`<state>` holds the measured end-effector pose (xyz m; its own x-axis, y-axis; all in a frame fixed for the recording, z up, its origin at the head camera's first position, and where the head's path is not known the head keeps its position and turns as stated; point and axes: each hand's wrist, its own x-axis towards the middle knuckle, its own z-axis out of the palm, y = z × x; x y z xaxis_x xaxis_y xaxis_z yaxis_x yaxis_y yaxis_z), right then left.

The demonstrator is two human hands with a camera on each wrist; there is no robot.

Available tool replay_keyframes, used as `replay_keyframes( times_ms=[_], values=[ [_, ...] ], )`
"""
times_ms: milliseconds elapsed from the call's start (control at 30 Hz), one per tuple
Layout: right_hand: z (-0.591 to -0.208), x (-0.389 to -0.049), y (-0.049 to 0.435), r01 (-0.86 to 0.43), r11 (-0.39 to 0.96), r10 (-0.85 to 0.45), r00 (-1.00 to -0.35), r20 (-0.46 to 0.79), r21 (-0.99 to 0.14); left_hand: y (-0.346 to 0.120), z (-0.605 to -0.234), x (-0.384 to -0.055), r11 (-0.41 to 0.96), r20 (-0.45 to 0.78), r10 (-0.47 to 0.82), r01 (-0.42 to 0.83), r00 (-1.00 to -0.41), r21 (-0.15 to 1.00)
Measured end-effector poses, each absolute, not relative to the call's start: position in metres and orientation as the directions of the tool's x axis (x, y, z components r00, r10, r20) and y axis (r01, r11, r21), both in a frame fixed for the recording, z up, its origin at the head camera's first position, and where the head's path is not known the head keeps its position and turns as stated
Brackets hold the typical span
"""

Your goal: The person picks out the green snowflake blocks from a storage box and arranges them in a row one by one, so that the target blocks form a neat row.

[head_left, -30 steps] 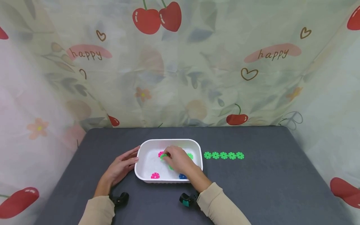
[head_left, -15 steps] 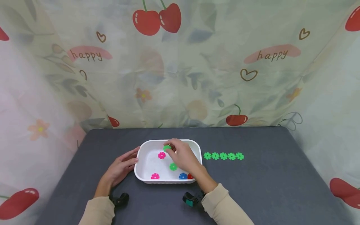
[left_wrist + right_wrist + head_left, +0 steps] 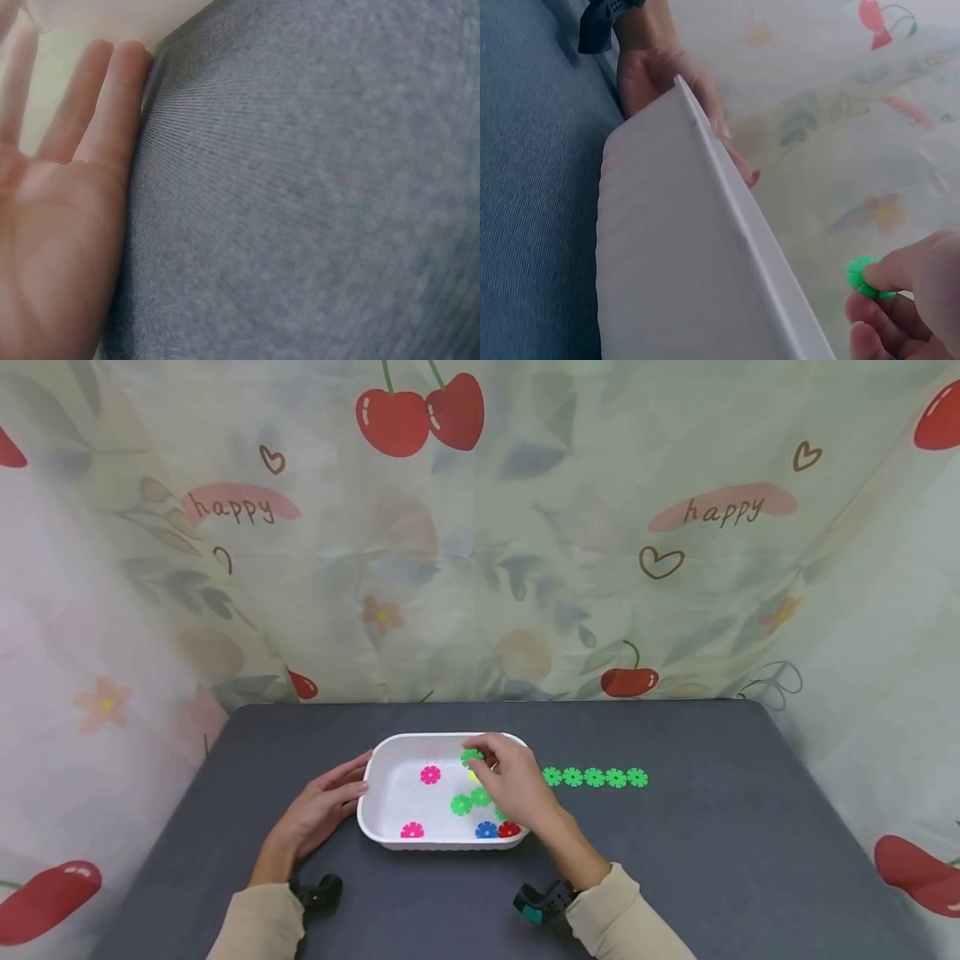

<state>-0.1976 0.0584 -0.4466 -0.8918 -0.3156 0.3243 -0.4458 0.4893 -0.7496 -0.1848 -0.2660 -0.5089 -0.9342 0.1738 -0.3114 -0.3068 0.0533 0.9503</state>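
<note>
My right hand [image 3: 513, 781] pinches a green snowflake-shaped plastic disc [image 3: 471, 757] between thumb and fingers, above the right part of a white tray [image 3: 390, 814]. In the right wrist view that green disc [image 3: 862, 276] shows at the fingertips, higher than the tray's rim. My left hand [image 3: 322, 806] rests against the tray's left end with fingers straight; the left wrist view shows its fingertips [image 3: 131, 51] right at the tray wall. Inside the tray lie a pink disc [image 3: 430, 775], another pink disc [image 3: 412, 831], a blue disc [image 3: 486, 830], a red disc [image 3: 508, 829] and green discs [image 3: 461, 805].
A row of several green discs [image 3: 594, 777] lies on the dark grey table [image 3: 712, 843], right of the tray. Behind the table hangs a printed curtain [image 3: 480, 568]. A yellow disc [image 3: 473, 775] is partly hidden by my right hand.
My right hand has lifted the green disc from the tray floor beside the pink disc and carried it to the right. My left hand has stayed at the tray's end.
</note>
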Motion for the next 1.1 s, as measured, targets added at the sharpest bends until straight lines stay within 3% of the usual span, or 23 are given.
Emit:
replay_keyframes(
  times_ms=[1100],
  values=[
    [-0.467,-0.211,0.133,-0.312,0.461,-0.036,-0.942,0.334,-0.831,-0.266,-0.508,-0.184,0.084,-0.32,0.167,-0.31,-0.933,0.947]
  ],
)
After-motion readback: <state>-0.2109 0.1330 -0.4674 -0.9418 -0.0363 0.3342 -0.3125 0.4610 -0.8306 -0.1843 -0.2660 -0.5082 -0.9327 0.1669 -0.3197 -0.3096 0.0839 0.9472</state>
